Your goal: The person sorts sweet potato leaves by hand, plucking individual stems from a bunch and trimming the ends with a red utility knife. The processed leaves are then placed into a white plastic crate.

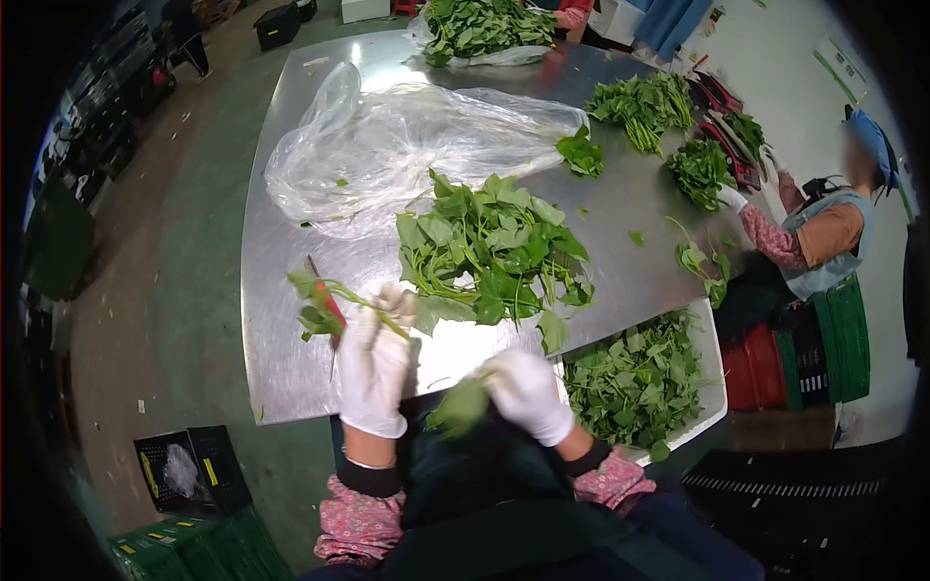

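Note:
My left hand [376,360], in a white glove, is closed around a leafy green stem [334,288]; its leaves hang out to the left. Beside and partly behind it lies a thin red tool [329,310] on the metal table [291,373]. My right hand [528,395], gloved too and slightly blurred, pinches a green leaf [459,407] in front of my body, off the table's near edge. Just beyond both hands spreads a loose heap of leafy greens [489,247].
A crumpled clear plastic bag [407,136] covers the table's middle. To the right below stands a white bin [715,373] full of leaves. A co-worker [823,232] handles bunched greens [699,172] at the right edge. Black crate [194,470] on the left floor.

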The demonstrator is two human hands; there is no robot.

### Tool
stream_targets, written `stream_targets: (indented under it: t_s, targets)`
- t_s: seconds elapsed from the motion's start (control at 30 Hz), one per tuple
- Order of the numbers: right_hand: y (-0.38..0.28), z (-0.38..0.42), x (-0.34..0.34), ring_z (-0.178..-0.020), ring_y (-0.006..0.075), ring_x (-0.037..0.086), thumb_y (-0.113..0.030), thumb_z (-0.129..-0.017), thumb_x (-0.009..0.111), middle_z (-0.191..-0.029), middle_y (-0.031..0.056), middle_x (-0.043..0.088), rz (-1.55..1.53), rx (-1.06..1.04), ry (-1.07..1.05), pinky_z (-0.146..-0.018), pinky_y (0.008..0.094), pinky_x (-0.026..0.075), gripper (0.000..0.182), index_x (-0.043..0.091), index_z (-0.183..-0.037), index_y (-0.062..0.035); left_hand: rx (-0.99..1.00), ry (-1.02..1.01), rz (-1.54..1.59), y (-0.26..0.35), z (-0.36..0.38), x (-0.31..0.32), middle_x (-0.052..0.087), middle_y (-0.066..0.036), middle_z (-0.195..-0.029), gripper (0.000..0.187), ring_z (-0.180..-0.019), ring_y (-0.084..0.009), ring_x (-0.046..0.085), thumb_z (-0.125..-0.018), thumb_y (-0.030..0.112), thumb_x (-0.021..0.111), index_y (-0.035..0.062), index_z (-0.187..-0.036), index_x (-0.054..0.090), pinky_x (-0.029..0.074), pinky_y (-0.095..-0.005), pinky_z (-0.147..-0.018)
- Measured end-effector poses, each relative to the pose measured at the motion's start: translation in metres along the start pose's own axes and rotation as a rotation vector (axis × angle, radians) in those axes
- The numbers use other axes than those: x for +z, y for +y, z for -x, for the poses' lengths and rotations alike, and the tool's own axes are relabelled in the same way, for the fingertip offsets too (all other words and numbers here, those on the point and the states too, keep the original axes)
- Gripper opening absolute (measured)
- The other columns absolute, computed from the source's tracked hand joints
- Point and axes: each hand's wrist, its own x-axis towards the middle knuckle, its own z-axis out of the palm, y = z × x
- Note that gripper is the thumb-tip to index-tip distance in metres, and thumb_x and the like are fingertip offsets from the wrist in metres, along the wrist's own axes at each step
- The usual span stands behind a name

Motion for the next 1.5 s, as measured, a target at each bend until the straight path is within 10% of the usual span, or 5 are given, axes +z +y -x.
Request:
stream_targets:
  t_s: [0.13,0.3,0.63,1.2,1.5]
  targets:
    - [0.076,0.027,-0.075,-0.08,0.0326,0.064,-0.026,-0.08,0.072,-0.097,0.0143,0.063,0.451,0.749,0.097,-0.072,0.041,0.052,0.034,0.06,-0.104,-0.0048,0.099,-0.074,-0.045,0.03,0.011,0.01,0.057,-0.01,-0.098,0.01,-0.06,-0.0096,0.045,-0.098,0.013,0.052,0.0037,-0.102,0.053,0.039,-0.0264,-0.058]
    - [0.088,0.007,-0.089,-0.093,0.0337,0.065,-0.032,-0.083,0.068,-0.106,0.0147,0.065,0.445,0.673,0.169,-0.076,0.0416,0.052,0.04,0.061,-0.115,-0.0096,-0.158,-0.144,0.096,0.007,0.015,-0.006,0.034,0.001,-0.053,0.028,-0.034,-0.0091,0.023,-0.103,0.026,0.042,0.0036,-0.093,0.055,0.024,-0.0262,-0.039]
    - [0.102,-0.052,-0.054,-0.062,0.005,0.049,-0.01,-0.089,0.064,-0.078,0.0024,0.065,-0.731,0.835,0.218,-0.056,0.0203,0.039,0.006,0.064,-0.086,-0.0044,-0.241,-0.1,-0.333,-0.035,0.031,-0.018,0.065,-0.008,-0.079,0.038,-0.05,-0.0108,0.048,-0.101,0.037,0.046,0.0028,-0.111,0.059,0.039,-0.0245,-0.051]
    - [-0.017,-0.015,0.001,-0.069,0.0252,0.063,-0.006,-0.079,0.072,-0.082,0.0127,0.065,-0.137,0.396,-0.057,-0.064,0.0296,0.05,0.018,0.065,-0.096,-0.0048,0.09,0.029,-0.731,-0.06,0.024,0.013,0.062,0.002,-0.081,0.01,-0.065,-0.0043,0.055,-0.092,0.008,0.064,0.0006,-0.098,0.065,0.044,-0.0184,-0.058]
    - [-0.015,-0.018,0.001,-0.068,0.0092,0.057,-0.014,-0.095,0.058,-0.084,0.0052,0.065,-1.224,0.894,0.007,-0.064,0.0235,0.046,0.014,0.063,-0.095,-0.0001,0.104,0.013,-0.839,-0.047,0.031,0.019,0.045,0.007,-0.059,0.021,-0.05,-0.0007,0.037,-0.096,0.024,0.062,0.0048,-0.099,0.068,0.028,-0.0176,-0.045]
